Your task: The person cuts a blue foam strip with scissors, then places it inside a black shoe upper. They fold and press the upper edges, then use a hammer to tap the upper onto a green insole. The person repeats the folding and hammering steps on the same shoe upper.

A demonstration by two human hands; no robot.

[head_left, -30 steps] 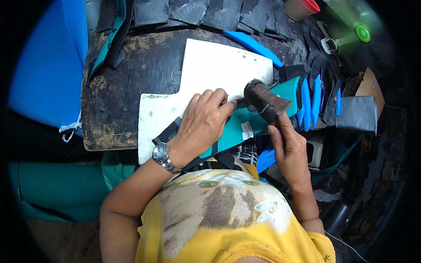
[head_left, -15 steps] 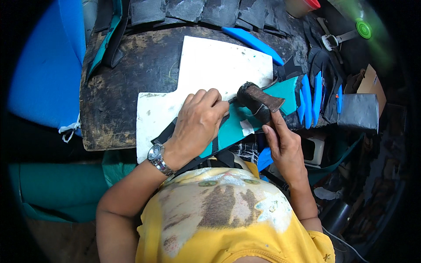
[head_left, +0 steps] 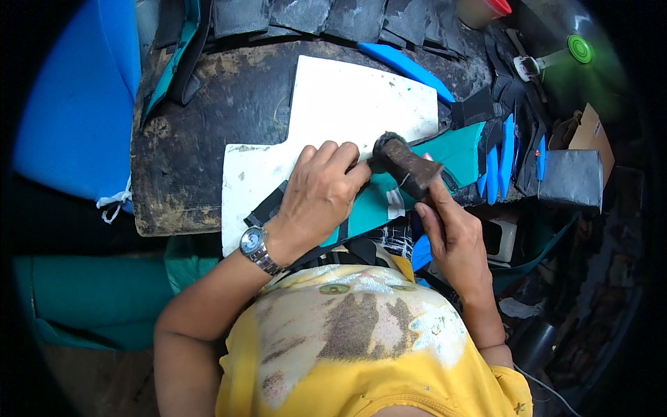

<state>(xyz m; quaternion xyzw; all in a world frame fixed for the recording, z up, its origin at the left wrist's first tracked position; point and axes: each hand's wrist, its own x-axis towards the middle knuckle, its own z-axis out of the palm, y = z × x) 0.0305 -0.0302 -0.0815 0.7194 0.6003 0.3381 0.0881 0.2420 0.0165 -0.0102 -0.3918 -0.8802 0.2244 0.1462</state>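
- The right hand (head_left: pixel 455 240) was closed around the handle of a dark, worn hammer (head_left: pixel 406 163), thumb up along the shaft, with the round head set down on the work just beside the fingertips of the other hand.
- The left hand (head_left: pixel 316 198) lay flat, palm down and fingers spread a little, holding nothing but pressing on a teal sheet with a black border (head_left: pixel 389 198); a metal wristwatch (head_left: pixel 253 243) sat on that wrist.
- The teal sheet lay across the near edge of a white cutting board (head_left: pixel 354 104), running from under the left hand out to the right past the hammer, its black edge strip showing below the wrist.
- The white board rested on a dark, stained workbench (head_left: pixel 201 125).
- Along the right end of the bench stood several narrow blue strips (head_left: pixel 504 149) on edge, with black pieces among them, and one long blue strip (head_left: pixel 406 66) lay at the board's far corner.
- Grey-black cut pieces (head_left: pixel 299 14) were lined up along the far side of the bench.
- A large blue cloth (head_left: pixel 69 111) hung to the left of the bench.
- The person wore a yellow shirt (head_left: pixel 361 347).
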